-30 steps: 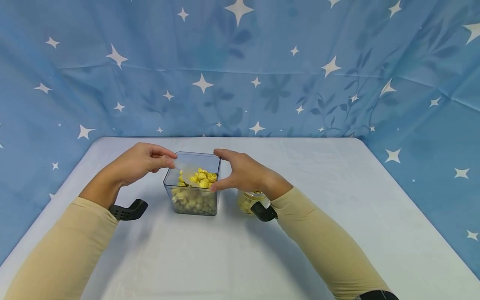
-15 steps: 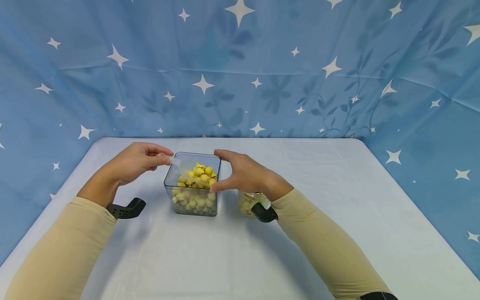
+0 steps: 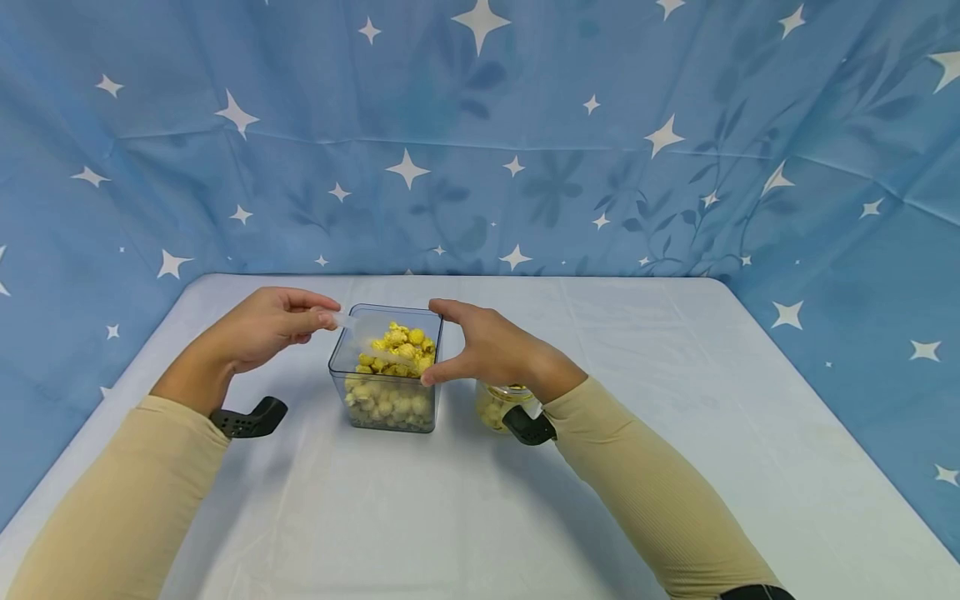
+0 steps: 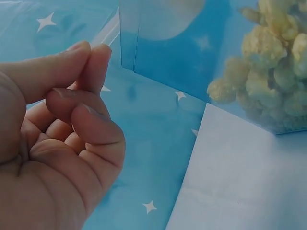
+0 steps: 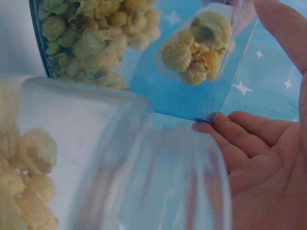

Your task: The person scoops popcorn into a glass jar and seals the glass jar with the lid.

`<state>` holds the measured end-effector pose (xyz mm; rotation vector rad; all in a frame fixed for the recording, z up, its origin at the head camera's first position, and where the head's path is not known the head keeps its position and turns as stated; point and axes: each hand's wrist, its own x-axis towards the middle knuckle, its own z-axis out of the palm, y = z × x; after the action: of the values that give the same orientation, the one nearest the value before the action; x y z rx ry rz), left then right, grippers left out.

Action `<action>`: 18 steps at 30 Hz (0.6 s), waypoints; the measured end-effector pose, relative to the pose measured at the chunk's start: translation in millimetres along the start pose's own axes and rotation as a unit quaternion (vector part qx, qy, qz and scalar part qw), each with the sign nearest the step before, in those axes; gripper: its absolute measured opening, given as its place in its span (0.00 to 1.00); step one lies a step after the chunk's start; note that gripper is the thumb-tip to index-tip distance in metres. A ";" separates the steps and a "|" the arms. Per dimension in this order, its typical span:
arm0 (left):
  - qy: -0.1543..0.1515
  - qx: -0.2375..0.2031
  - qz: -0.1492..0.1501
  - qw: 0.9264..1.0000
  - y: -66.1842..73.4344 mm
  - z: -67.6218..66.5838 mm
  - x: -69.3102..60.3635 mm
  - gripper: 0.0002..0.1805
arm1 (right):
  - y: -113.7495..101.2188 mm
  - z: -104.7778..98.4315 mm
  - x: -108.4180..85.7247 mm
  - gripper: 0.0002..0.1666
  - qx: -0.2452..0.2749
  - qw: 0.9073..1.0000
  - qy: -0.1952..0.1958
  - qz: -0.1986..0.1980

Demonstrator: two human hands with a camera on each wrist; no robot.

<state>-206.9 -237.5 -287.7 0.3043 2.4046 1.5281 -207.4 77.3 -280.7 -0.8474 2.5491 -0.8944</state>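
1. Your left hand (image 3: 266,329) pinches the laden scoop (image 3: 363,333) inside the box (image 3: 375,376).
2. Your right hand (image 3: 491,346), fingers apart, touches its three-o'clock side.
3. Popcorn (image 3: 424,364) remains unscooped; the four-o'clock jar (image 3: 491,407) holds some.

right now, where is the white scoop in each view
Head: white scoop left of centre, bowl in the tub.
Left wrist: top middle, pale and rounded, through the tub wall.
Right wrist: upper right, holding popcorn, through the tub wall.
Shared landmark: the clear tub, mid-left, upper right and top, respectively.
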 end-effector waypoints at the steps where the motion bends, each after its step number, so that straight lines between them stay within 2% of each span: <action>1: 0.000 -0.003 0.000 1.000 -0.1 -0.2 -0.7 0.25 | 0.0 0.0 -0.1 0.60 0.002 1.000 0.000 0.000; 18: 0.013 -0.025 0.007 1.000 -3.1 -7.8 -5.4 0.25 | -0.1 0.4 -1.0 0.60 0.009 1.000 -0.001 -0.007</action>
<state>-204.6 -247.2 -286.7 0.2943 2.3839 1.6049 -206.4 77.7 -280.8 -0.8607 2.5330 -0.9193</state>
